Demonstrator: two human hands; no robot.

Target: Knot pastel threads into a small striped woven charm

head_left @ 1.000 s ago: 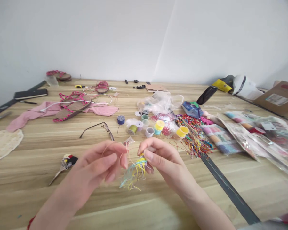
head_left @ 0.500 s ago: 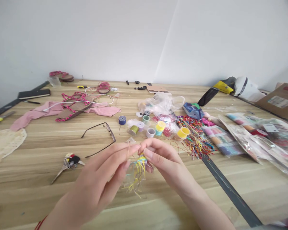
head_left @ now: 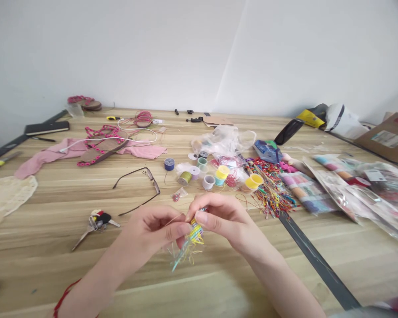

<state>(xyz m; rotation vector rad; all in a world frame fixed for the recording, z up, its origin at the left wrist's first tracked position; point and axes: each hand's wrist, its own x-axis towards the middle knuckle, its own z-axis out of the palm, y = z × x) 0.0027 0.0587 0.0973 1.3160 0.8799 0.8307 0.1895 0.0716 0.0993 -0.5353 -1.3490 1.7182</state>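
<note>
A small knotted piece in yellow, white and light blue (head_left: pixel 195 230) hangs between my hands, with loose thread ends below it. My right hand (head_left: pixel 219 218) pinches its upper right side between thumb and fingers. At its left edge my left hand (head_left: pixel 167 229) is closed, thumb against the fingers, on thin threads. Pale blue strands (head_left: pixel 179 259) hang under the left fingertips. Just beyond my hands lies a small clear bag with red bits (head_left: pixel 179 194). Thread spools stand farther back, among them a blue spool (head_left: pixel 169 164) and a yellow one (head_left: pixel 254 181).
Eyeglasses (head_left: pixel 154 182) and keys (head_left: pixel 99 221) lie to the left. Behind them are a pink cloth (head_left: pixel 41 159) and a sandal (head_left: pixel 102 148). Colourful cords (head_left: pixel 273 194), plastic packets (head_left: pixel 308 192) and a cardboard box (head_left: pixel 386 137) are on the right.
My left hand has turned and its fingers have curled down from flat to a pinch beside the knotted piece. The small clear bag now shows fully. The pale blue strands hang lower.
</note>
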